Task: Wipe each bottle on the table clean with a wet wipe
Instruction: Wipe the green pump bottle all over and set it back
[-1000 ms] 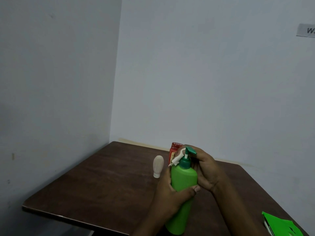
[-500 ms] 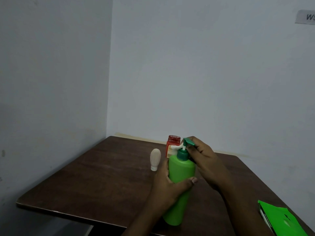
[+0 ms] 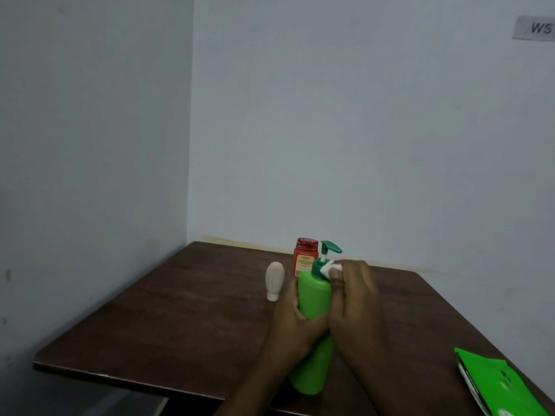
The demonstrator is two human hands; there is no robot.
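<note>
One green bottle [image 3: 313,298], one red bottle [image 3: 305,256], one white bottle [image 3: 274,280], one wipe [image 3: 330,268].

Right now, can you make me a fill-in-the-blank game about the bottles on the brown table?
1. The left hand grips the tall ____ plastic pump bottle.
2. The right hand presses a crumpled ____ wet wipe against that bottle's neck.
3. The small cream-white bottle stands to the ____ of the red jar.
Missing words: green, white, left.

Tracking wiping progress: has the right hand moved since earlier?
Yes, right hand dropped from the green pump nozzle to its collar, lower against the red plastic jar.
</note>
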